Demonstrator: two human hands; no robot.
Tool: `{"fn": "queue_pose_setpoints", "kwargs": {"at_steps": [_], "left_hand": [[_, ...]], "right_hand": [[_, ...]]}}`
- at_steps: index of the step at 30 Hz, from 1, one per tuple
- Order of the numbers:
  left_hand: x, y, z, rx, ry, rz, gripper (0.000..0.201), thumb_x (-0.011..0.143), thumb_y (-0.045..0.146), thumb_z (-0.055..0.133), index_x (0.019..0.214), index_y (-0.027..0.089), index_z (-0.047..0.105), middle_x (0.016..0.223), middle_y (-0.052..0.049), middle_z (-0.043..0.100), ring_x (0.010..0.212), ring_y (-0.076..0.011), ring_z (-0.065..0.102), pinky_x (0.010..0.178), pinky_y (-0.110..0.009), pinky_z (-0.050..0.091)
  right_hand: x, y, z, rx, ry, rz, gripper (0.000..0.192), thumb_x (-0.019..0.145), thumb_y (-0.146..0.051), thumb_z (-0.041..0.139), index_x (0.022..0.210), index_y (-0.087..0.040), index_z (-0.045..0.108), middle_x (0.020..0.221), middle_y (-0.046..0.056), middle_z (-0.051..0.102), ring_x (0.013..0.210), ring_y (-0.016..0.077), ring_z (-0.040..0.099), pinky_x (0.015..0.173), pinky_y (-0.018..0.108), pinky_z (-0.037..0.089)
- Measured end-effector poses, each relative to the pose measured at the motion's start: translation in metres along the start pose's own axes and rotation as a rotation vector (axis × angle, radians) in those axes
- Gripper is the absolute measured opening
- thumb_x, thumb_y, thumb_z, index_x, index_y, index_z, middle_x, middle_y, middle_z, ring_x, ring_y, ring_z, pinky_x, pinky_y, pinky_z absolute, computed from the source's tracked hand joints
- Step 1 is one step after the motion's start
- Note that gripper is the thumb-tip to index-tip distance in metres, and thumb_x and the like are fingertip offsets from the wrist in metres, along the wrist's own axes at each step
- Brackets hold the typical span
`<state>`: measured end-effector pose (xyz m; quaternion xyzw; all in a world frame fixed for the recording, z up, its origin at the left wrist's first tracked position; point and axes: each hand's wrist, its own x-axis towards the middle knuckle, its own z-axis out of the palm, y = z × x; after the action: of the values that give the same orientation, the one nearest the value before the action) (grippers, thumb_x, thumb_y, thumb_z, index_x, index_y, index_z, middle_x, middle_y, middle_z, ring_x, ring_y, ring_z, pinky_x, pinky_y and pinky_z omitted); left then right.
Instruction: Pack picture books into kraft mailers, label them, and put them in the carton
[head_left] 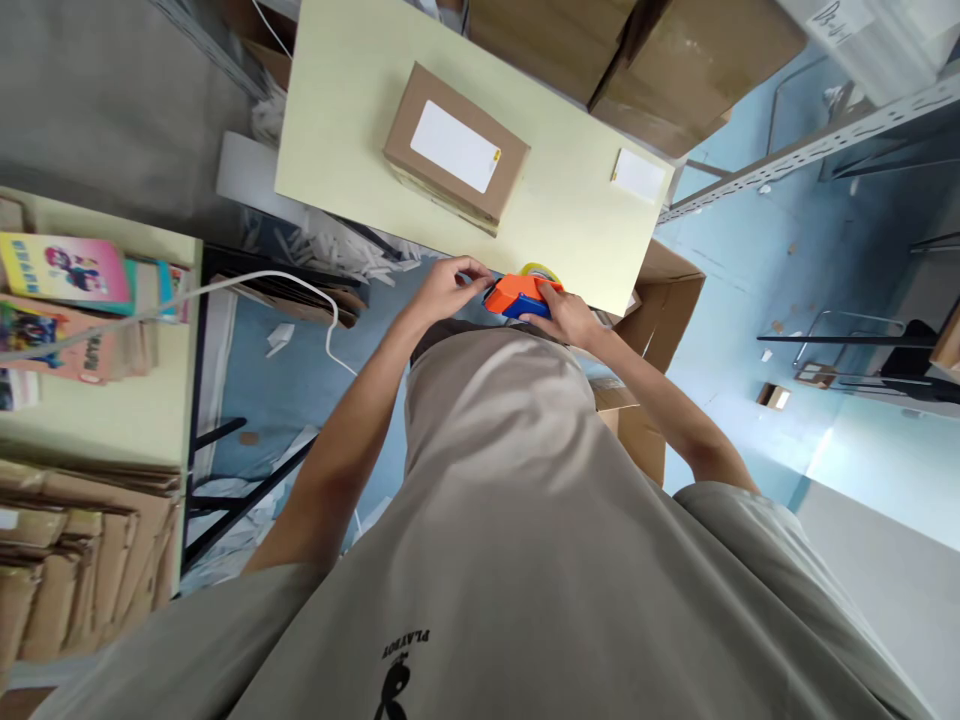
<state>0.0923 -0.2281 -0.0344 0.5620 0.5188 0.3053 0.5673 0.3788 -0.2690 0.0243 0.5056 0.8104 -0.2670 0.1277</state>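
Observation:
An orange and blue tape dispenser (517, 294) with a yellowish tape roll is held just in front of my belly, at the near edge of a pale yellow table (337, 150). My right hand (564, 312) wraps around its body. My left hand (450, 285) pinches at its left end with the fingertips. On the table beyond lies a closed brown cardboard box (454, 150) with a white label on top. A loose white label sheet (638, 175) lies at the table's right corner.
Large cardboard cartons (652, 60) stand behind the table. A side table (112, 400) at left carries colourful books, with flattened cardboard stacked below. A white cable (262, 280) runs across. Paper scraps litter the blue floor. Metal shelving (825, 140) stands at right.

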Motion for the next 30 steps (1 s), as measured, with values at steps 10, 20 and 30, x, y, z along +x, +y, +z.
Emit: {"fn": "queue_pose_setpoints", "kwargs": {"at_steps": [10,20,30], "left_hand": [[0.042,-0.063,0.035,0.007,0.264,0.027,0.022,0.096,0.042,0.086,0.091,0.021,0.080,0.095,-0.007,0.085,0.090,-0.0231,0.076,0.088,-0.035,0.061],[0.111,-0.126,0.019,0.020,0.520,0.109,0.027,0.097,0.048,0.088,0.093,0.023,0.076,0.094,-0.007,0.080,0.093,-0.0242,0.075,0.096,-0.036,0.063],[0.128,-0.126,0.028,-0.014,0.656,0.127,0.046,0.100,0.068,0.087,0.101,0.023,0.079,0.105,-0.009,0.082,0.105,-0.0258,0.079,0.111,-0.041,0.063]], "right_hand": [[0.041,0.061,-0.005,0.053,-0.062,-0.050,0.081,0.115,-0.080,0.045,0.151,-0.009,0.062,0.120,0.023,0.085,0.101,0.0387,0.079,0.089,0.041,0.054],[0.069,0.088,-0.021,-0.107,-0.006,0.112,0.077,0.114,-0.075,0.048,0.148,-0.007,0.063,0.131,0.030,0.082,0.118,0.0472,0.077,0.104,0.053,0.056],[0.101,0.090,0.007,-0.119,0.067,0.191,0.086,0.118,-0.076,0.035,0.161,-0.003,0.051,0.141,0.035,0.078,0.129,0.0508,0.074,0.108,0.061,0.058]]}}
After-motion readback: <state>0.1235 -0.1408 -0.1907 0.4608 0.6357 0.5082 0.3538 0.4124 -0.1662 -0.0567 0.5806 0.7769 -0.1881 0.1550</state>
